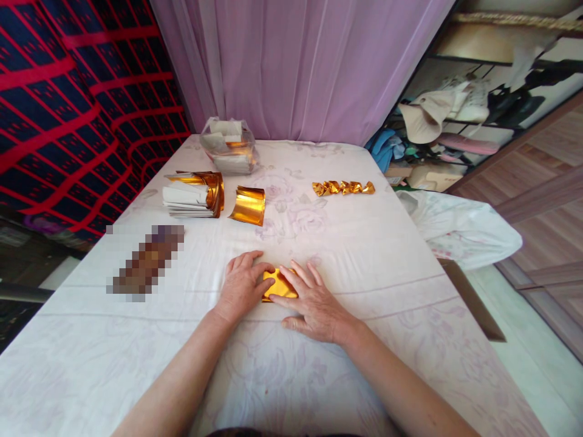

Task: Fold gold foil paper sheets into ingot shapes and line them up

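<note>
A small folded piece of gold foil paper [277, 284] lies flat on the white floral tablecloth [364, 255] in front of me. My left hand [242, 286] presses on its left edge with fingers curled over it. My right hand [314, 300] lies flat over its right side, fingertips pinning the paper down. Both hands touch the same piece.
A stack of gold and white sheets [194, 194] and a curled gold sheet [248, 205] lie at the back left. Behind them is a plastic bag of sheets [230, 145]. A row of folded gold pieces [344, 187] sits back right. A blurred object [146, 261] lies left.
</note>
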`<move>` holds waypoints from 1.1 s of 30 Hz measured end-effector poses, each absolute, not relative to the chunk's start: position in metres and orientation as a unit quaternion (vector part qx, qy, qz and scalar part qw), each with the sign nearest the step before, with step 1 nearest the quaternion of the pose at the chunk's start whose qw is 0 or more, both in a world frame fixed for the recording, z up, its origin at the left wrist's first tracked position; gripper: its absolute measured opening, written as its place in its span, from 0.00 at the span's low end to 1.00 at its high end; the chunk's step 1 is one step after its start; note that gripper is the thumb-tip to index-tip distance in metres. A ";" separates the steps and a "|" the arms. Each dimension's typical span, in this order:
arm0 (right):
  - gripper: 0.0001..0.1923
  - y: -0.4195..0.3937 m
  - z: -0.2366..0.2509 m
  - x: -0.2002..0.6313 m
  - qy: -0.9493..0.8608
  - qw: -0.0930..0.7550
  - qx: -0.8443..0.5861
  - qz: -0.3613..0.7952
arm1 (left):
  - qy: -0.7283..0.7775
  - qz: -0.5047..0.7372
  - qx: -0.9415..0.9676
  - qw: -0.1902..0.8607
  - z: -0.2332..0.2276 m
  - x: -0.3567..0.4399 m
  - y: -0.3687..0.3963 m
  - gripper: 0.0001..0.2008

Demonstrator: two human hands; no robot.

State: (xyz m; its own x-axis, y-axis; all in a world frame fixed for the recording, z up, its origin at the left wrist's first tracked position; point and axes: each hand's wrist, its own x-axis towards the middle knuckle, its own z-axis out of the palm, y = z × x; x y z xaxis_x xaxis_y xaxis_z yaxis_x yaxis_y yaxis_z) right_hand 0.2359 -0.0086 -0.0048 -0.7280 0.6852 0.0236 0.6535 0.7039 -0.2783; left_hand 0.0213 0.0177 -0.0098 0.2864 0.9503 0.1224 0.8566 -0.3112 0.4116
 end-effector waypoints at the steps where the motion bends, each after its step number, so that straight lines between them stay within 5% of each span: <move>1: 0.27 -0.009 -0.005 0.236 -0.921 0.062 -0.363 0.126 | 0.572 0.175 0.790 0.135 -0.010 0.021 0.018 0.10; 33: 0.25 -0.022 -0.009 0.236 -0.938 0.102 -0.318 0.096 | 0.574 0.161 0.790 0.140 -0.005 0.023 0.017 0.09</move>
State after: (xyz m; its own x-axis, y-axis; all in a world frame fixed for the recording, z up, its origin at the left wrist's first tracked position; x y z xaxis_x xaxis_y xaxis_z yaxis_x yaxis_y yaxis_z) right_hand 0.2360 -0.0217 -0.0089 -0.7768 0.6164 0.1290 0.5772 0.7788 -0.2456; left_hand 0.0227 0.0175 -0.0053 0.2891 0.9528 0.0928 0.8627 -0.3013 0.4062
